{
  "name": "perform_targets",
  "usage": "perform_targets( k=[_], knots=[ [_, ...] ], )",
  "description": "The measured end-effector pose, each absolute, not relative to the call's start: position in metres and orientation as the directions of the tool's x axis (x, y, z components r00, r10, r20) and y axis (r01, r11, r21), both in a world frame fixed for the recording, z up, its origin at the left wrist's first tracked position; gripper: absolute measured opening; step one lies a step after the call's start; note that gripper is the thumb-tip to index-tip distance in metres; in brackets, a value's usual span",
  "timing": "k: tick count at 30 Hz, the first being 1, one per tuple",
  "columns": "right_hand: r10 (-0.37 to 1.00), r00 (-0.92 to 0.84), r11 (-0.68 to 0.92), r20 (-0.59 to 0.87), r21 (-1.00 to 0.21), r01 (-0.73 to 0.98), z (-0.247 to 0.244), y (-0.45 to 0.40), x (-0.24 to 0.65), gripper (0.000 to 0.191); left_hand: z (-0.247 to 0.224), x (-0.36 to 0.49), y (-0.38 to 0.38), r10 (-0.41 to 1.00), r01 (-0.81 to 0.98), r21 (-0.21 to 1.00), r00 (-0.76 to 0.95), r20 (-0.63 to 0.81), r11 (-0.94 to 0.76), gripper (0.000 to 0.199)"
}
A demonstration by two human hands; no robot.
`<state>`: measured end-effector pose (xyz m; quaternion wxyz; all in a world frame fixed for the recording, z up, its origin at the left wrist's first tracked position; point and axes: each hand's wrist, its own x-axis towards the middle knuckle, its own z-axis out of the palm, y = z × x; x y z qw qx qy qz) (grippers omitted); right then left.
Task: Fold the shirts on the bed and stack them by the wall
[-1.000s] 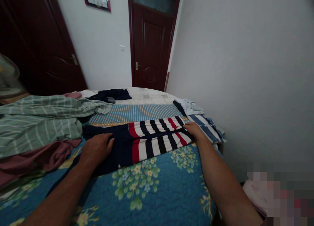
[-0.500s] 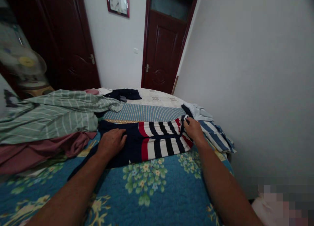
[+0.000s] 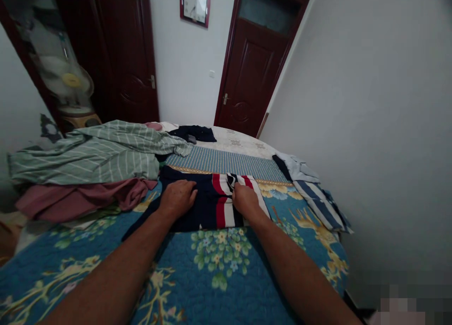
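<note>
Navy garment [image 3: 205,210] lies flat mid-frame on the floral quilt [image 3: 212,306], striped end [image 3: 260,198] to the right, partly doubled back and bunched. Handling, my judgement: light palm pressure on the navy part so it doesn't slide; pinch the layers evenly, keep both edges lined up, lay the cloth down without dragging, then smooth out the bunching. Main risk: a one-point grip skews the stripes and traps creases.

Left hand [image 3: 177,198]: palm down on the navy part, fingers loosely extended and near each other, thumb a bit apart, part-open, pressing rather than gripping. Right hand [image 3: 245,200]: nearly closed, thumb and fingers together on a bunch of striped fabric; exact layers pinched, can't tell.

Around: green striped cloth [image 3: 106,160] and pink cloth [image 3: 92,200] at left of frame, blue-and-white striped cloth [image 3: 316,202] at right, blue striped mat [image 3: 229,160] just beyond the garment.
</note>
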<state>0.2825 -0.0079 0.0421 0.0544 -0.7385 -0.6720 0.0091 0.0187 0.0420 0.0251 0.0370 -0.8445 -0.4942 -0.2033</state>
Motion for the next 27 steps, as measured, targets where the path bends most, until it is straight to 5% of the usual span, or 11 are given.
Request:
perform_targets(
  k=[8, 13, 15, 18, 20, 24, 27],
  knots=[
    [0.989, 0.11, -0.099, 0.096, -0.113, 0.989, 0.046, -0.012, 0.271, 0.034, 0.024, 0.02, 0.042, 0.809, 0.835, 0.167, 0.426, 0.406, -0.524, 0.037],
    [0.998, -0.049, 0.061, 0.037, -0.501, 0.863, 0.058, -0.014, 0.297, 0.043, 0.03, 0.027, 0.032, 0.748, 0.771, 0.221, 0.436, 0.5, -0.597, 0.039],
    [0.989, 0.025, 0.064, 0.144, -0.578, 0.813, 0.062, -0.014, 0.319, 0.045, 0.036, 0.038, 0.024, 0.703, 0.706, 0.258, 0.457, 0.545, -0.659, 0.039],
    [0.894, 0.177, 0.049, 0.411, -0.482, 0.875, 0.055, -0.012, 0.345, 0.038, 0.045, 0.067, 0.012, 0.638, 0.6, 0.288, 0.522, 0.567, -0.746, 0.041],
    [0.877, 0.142, 0.048, 0.459, -0.378, 0.925, 0.043, -0.011, 0.352, 0.04, 0.048, 0.092, 0.005, 0.613, 0.561, 0.282, 0.583, 0.533, -0.778, 0.043],
    [0.951, -0.015, 0.082, 0.31, -0.202, 0.976, 0.016, -0.01, 0.343, 0.045, 0.039, 0.139, 0.002, 0.662, 0.627, 0.226, 0.663, 0.35, -0.746, 0.059],
    [0.975, 0.036, -0.001, 0.217, -0.162, 0.987, 0.008, -0.011, 0.334, 0.05, 0.025, 0.152, 0.006, 0.733, 0.709, 0.186, 0.656, 0.18, -0.681, 0.073]
  ],
)
